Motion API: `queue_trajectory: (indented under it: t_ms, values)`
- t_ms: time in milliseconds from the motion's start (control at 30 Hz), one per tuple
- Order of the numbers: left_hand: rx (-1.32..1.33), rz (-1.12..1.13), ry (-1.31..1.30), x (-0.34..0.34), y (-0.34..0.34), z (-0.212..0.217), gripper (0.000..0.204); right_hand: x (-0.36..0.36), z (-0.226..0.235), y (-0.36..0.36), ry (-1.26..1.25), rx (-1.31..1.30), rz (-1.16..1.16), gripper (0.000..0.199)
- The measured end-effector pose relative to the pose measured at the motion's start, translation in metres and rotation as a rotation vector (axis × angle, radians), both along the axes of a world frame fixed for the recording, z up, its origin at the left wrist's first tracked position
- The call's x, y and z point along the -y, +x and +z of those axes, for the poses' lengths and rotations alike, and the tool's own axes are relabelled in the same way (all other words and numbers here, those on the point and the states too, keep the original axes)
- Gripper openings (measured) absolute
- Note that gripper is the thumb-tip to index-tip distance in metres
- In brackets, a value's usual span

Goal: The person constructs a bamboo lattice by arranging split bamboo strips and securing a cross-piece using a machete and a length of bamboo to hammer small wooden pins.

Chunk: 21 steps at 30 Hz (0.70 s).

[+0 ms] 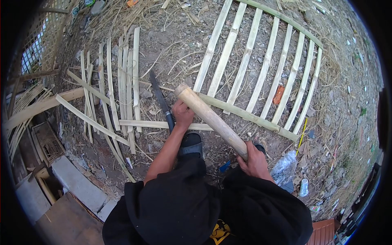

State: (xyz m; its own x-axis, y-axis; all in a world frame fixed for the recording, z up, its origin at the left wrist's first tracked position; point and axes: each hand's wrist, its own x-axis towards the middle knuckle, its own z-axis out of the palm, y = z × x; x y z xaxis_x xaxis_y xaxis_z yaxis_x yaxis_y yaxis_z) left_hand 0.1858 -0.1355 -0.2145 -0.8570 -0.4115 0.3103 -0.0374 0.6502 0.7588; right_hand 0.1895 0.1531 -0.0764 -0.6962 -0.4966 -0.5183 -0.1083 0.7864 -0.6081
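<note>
My right hand (255, 161) grips the near end of a thick, round wooden club (214, 121), which slants up and left. Under the club's far end is my left hand (183, 114), its fingers curled; the club hides what they hold, if anything. Just right of it begins the lower rail (253, 117) of a ladder-like bamboo frame lying on the ground, with several pale slats (249, 53) set between two rails. A long dark-bladed knife (160, 96) with a black handle lies just left of my left hand.
Loose bamboo strips (136, 77) lie in a crossed pile at left, near a wooden beam (45, 108) and concrete blocks (79, 181). A clear plastic bag (283, 167) and a plastic cup (303, 188) lie at right. Dry shavings cover the dirt ground.
</note>
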Motion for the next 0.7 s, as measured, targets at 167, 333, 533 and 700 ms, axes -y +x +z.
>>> queue_trajectory:
  t_ms: [167, 333, 533, 700]
  values:
    - [0.161, 0.024, -0.023, 0.000, 0.002, 0.005, 0.022, 0.000, -0.009, -0.001, 0.073, 0.044, 0.020, 0.041]
    - [0.027, -0.006, 0.026, 0.001, 0.002, -0.003, 0.022, 0.003, -0.002, 0.002, -0.018, 0.008, 0.006, 0.041]
    - [0.081, 0.007, -0.020, 0.001, 0.000, 0.002, 0.024, -0.002, -0.012, 0.005, 0.019, 0.028, -0.009, 0.042]
    - [0.060, 0.013, -0.031, 0.001, 0.001, 0.000, 0.023, -0.001, -0.010, 0.008, 0.017, 0.057, -0.028, 0.042]
